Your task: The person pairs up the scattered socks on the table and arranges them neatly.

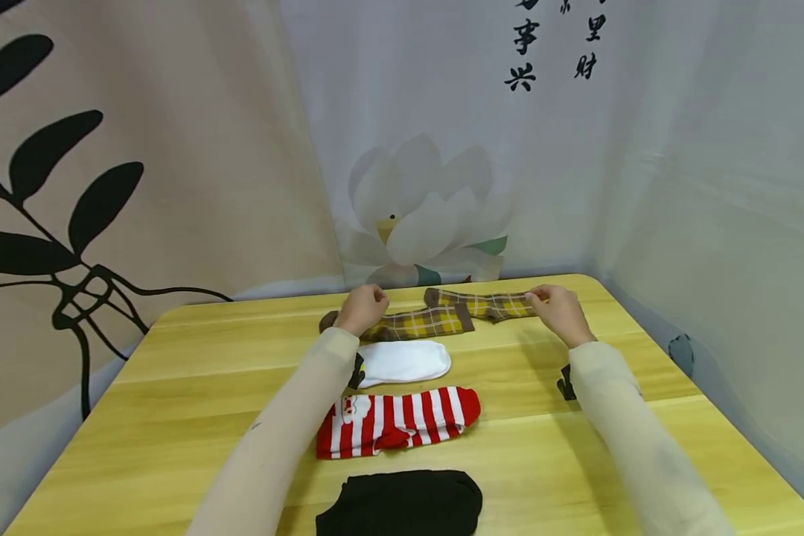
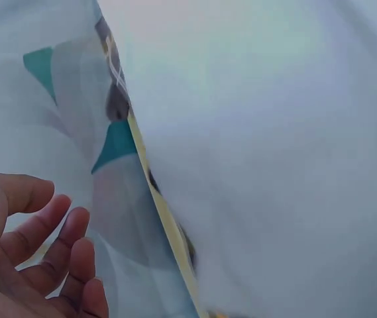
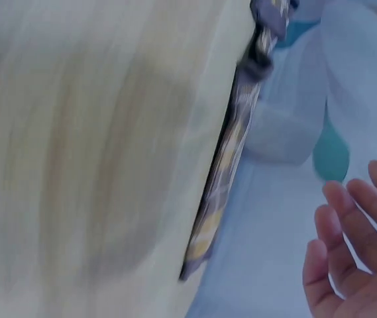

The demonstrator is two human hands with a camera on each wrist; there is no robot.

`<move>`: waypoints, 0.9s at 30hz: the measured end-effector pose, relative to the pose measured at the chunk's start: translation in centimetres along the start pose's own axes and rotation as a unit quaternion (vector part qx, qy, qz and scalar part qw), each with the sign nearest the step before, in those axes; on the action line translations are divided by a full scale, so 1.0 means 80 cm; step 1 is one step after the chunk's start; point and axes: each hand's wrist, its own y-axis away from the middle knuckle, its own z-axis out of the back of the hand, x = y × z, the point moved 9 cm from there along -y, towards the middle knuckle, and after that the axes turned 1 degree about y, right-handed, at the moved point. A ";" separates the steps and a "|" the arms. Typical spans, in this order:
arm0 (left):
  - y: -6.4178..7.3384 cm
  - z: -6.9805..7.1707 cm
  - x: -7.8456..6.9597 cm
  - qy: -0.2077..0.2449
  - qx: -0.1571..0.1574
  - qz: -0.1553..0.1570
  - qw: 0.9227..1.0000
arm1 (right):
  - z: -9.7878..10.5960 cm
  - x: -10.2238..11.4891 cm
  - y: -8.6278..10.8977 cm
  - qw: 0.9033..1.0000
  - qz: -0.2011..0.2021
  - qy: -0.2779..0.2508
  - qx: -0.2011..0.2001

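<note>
Two brown-and-yellow plaid socks lie near the table's far edge in the head view: a front plaid sock and a back plaid sock further right. My left hand is over the toe part of the front one, hiding some of it. Beside the right end of the back sock is my right hand, fingertips overlapping that end. Both wrist views show loosely bent fingers with nothing between them, on the left hand and the right hand. The back sock also appears as a plaid strip along the table edge.
Nearer the body, a white sock, a red-and-white striped sock and a folded black cloth item lie in a column on the wooden table. A printed curtain hangs behind the far edge.
</note>
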 end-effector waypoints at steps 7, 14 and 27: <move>-0.017 -0.019 -0.027 -0.004 -0.008 -0.028 1.000 | 0.025 -0.060 0.004 0.996 -0.075 -0.010 -0.040; -0.029 -0.038 -0.035 -0.005 -0.004 -0.018 1.000 | 0.029 -0.101 0.015 0.989 -0.144 -0.014 -0.043; -0.058 -0.071 -0.036 0.004 0.015 0.010 1.000 | 0.018 -0.145 0.008 0.981 -0.190 -0.036 -0.023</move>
